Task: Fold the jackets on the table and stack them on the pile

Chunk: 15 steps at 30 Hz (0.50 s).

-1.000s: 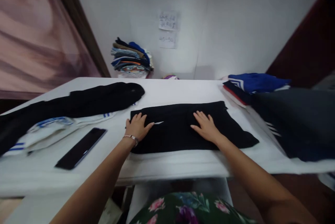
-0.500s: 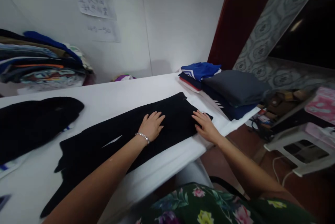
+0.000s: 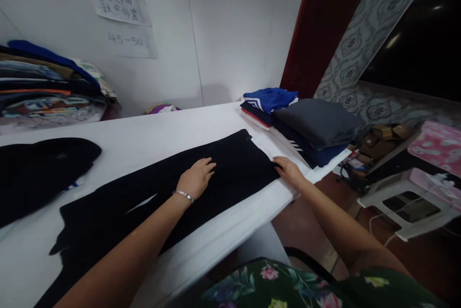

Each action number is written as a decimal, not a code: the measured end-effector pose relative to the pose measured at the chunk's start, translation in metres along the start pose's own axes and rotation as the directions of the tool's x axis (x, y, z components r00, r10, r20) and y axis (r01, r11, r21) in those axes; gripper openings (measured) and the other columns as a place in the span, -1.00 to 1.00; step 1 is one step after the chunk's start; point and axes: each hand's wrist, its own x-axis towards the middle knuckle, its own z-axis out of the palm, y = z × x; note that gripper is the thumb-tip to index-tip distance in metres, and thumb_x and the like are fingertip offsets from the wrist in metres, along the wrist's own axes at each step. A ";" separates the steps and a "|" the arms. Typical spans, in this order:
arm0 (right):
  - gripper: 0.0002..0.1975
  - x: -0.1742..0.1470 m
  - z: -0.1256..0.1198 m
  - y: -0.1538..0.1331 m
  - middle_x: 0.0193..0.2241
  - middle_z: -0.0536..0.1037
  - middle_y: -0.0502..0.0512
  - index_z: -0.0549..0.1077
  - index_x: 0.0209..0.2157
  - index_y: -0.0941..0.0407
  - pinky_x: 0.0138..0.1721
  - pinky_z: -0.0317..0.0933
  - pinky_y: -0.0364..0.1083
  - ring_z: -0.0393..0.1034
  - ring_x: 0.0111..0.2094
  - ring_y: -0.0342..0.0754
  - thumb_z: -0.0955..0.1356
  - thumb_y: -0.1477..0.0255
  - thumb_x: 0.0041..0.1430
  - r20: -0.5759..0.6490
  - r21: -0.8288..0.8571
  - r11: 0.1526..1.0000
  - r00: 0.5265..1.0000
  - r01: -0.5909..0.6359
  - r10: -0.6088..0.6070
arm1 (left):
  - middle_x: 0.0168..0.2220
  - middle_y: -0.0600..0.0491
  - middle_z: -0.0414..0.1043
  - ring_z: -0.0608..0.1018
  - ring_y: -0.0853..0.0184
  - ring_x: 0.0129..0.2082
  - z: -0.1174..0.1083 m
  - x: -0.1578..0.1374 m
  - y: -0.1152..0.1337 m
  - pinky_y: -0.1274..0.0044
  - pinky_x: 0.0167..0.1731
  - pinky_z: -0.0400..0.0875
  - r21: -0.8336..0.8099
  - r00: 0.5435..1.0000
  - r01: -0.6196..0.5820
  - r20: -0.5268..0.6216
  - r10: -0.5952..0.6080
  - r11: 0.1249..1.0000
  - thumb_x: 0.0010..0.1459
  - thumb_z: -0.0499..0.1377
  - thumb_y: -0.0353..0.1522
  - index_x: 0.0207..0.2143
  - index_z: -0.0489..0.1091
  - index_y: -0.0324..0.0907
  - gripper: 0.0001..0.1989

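Note:
A black garment (image 3: 230, 169) lies flattened lengthwise across the white table (image 3: 169, 130), with a narrow slit of white table showing through it. My left hand (image 3: 196, 178), wearing a silver bracelet, rests palm down on the middle of the cloth, fingers stretched out. At the garment's right end, my right hand (image 3: 289, 171) has its thumb and fingers closed on the edge near the corner. Another dark, bulky garment (image 3: 43, 173) lies on the left side of the table, its nearer part cut off by the frame.
Folded clothes, among them a blue piece (image 3: 270, 99) and a dark grey one (image 3: 320, 121), are stacked at the table's right end. A pile of clothes (image 3: 50, 82) stands at the back left. Beyond the right edge are a plastic stool (image 3: 399, 217) and cardboard boxes (image 3: 376, 140).
My right hand has gone from lying spread on the cloth to pinching its right edge. My left hand stays flat on the garment. The view has shifted slightly.

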 end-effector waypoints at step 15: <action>-0.53 0.068 -0.015 -0.064 0.21 0.22 0.19 0.33 0.11 0.11 0.23 -0.04 0.10 0.02 0.25 0.06 0.23 0.30 0.19 -0.090 0.138 0.971 0.979 0.197 -0.185 | 0.26 -0.02 0.11 0.15 0.19 0.26 0.014 -0.014 -0.001 0.28 0.09 0.23 0.000 0.997 -0.048 -0.058 0.048 0.999 0.23 -0.02 -0.34 0.13 0.27 -0.09 -0.59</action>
